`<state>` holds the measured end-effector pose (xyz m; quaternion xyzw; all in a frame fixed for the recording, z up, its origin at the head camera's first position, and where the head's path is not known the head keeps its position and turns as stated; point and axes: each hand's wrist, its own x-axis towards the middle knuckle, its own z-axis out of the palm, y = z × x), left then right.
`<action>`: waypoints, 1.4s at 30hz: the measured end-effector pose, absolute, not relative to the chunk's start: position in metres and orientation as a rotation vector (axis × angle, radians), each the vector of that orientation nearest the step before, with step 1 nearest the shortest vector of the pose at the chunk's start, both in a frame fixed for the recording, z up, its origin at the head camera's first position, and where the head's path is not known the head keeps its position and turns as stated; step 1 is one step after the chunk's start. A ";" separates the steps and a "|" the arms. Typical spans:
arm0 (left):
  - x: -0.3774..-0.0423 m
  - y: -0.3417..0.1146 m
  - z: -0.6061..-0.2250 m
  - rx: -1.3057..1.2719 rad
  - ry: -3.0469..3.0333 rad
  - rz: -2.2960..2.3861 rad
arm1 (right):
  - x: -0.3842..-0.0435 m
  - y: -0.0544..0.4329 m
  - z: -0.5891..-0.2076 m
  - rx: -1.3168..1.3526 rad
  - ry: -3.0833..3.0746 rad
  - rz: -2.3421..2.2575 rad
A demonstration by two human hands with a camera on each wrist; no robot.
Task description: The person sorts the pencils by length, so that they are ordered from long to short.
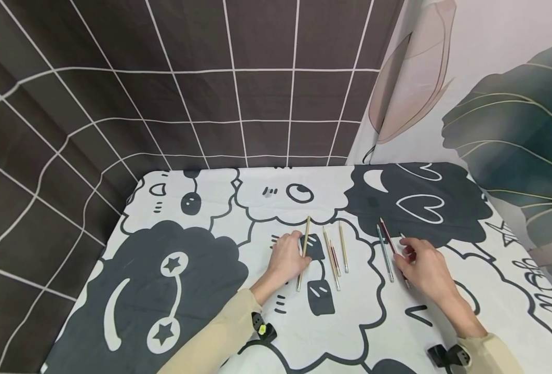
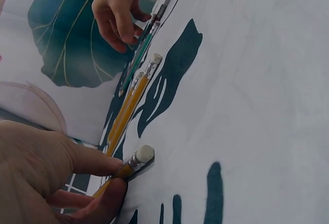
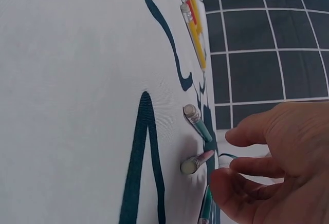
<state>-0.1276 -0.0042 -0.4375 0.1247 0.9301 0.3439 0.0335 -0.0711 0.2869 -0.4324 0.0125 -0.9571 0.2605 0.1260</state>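
My left hand (image 1: 288, 255) pinches a yellow pencil (image 1: 307, 228) between thumb and finger; its white eraser end sticks out in the left wrist view. Just right of it lie two more yellow pencils (image 1: 328, 250) (image 1: 343, 249) with a red pencil (image 1: 334, 257) among them. My right hand (image 1: 425, 267) hovers over a dark red pencil (image 1: 386, 232), thumb and fingers apart in the right wrist view. Left of that pencil lies a green pencil (image 1: 385, 254). Another green pencil (image 3: 206, 206) is partly hidden under the right fingers.
A cloth (image 1: 350, 322) with black-and-white cartoon clouds covers the table. Behind it hangs a dark curtain (image 1: 266, 93) with a white grid. A leaf-patterned curtain (image 1: 514, 124) hangs at the right. Each wrist wears a small black camera (image 1: 264, 328).
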 end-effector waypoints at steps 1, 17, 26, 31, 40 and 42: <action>-0.128 -0.004 -0.438 0.387 2.859 1.060 | -0.071 0.287 -0.433 0.036 -2.790 0.758; -0.129 -0.007 -0.439 0.417 2.792 1.125 | -0.075 0.286 -0.435 0.035 -2.863 0.763; -0.130 -0.007 -0.439 0.412 2.778 1.132 | -0.078 0.285 -0.436 0.016 -2.896 0.773; -0.131 -0.008 -0.439 0.410 2.780 1.145 | -0.080 0.286 -0.435 0.008 -2.915 0.778; -0.132 -0.008 -0.439 0.389 2.819 1.107 | -0.084 0.285 -0.435 0.007 -2.930 0.751; -0.132 -0.007 -0.439 0.386 2.813 1.107 | -0.084 0.285 -0.436 0.003 -2.931 0.748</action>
